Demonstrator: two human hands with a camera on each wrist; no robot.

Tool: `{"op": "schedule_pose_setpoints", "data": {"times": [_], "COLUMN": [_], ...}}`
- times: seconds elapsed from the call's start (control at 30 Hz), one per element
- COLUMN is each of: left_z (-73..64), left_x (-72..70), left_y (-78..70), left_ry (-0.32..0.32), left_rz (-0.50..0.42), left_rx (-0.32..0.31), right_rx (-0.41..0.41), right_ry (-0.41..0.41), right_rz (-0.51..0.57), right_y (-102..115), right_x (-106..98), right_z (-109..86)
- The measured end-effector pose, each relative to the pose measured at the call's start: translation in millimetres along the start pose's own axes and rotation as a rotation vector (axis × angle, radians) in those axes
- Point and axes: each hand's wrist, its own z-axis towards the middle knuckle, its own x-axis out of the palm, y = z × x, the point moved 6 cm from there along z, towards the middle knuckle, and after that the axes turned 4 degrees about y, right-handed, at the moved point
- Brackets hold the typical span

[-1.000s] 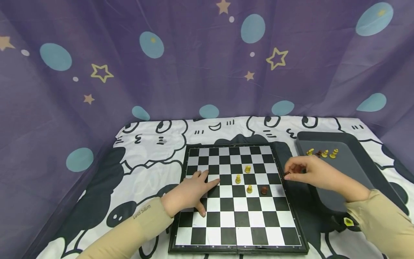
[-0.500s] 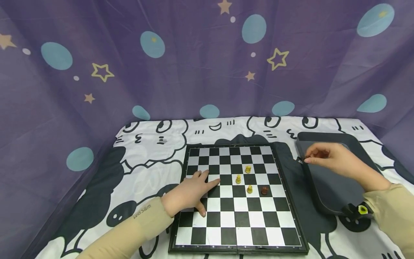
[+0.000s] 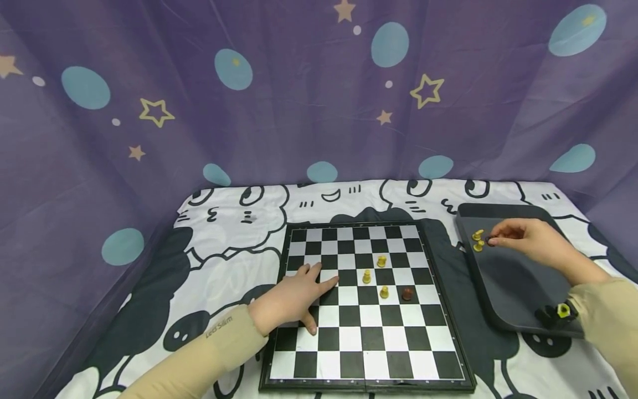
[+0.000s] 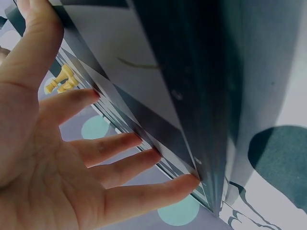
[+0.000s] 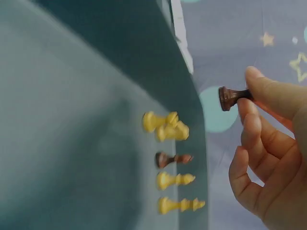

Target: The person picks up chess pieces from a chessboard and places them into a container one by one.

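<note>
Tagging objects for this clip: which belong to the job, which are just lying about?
Likely the job:
right hand, pinching a brown chess piece
tray with yellow pieces and a second brown piece
chessboard with three yellow chessmen and a third brown piece
left hand, spread over the chessboard

Likely just setting:
printed cloth underneath
starry curtain behind

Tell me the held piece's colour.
The piece is dark brown, clearest in the right wrist view.

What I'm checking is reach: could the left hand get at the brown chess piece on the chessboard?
Probably yes: the left hand is empty, though a yellow chess piece stands between it and the brown chess piece.
</note>
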Motion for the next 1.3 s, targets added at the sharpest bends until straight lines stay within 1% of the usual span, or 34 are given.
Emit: {"op": "schedule_pose_setpoints", "data": {"times": [0.17, 0.3, 0.5, 0.63, 0.87, 1.07, 1.3], "left_z": [-1.1, -1.6, -1.8, -1.4, -1.1, -0.9, -1.6], "left_x": [-1.5, -2.1, -1.8, -0.9, -0.4, 0.1, -0.8], "left_y": [-0.7, -0.8, -0.6, -0.5, -0.1, 0.1, -0.6], "left_ry": [-0.014, -0.020, -0.020, -0.019, -0.018, -0.005, -0.004], "left_rz": [-0.001, 0.000, 0.000, 0.007, 0.013, 0.005, 0.007], "left_rx": [0.008, 0.012, 0.011, 0.012, 0.014, 0.009, 0.010], "right_rx": [0.060, 0.083, 0.084, 0.077, 0.096, 0.096, 0.115], "right_ry": [0.054, 0.079, 0.054, 0.057, 0.078, 0.073, 0.082], "right_rz": [-0.015, -0.035, -0.049, -0.049, -0.075, -0.099, -0.105], "right_y": [-16.4, -28.1, -40.1, -43.1, -46.0, -46.1, -46.8], "right_x": [6.3, 11.7, 17.2, 21.4, 26.5, 28.6, 30.0], "right_z": [2.2, 3.6, 6.4, 8.8, 10.7, 10.9, 12.1]}}
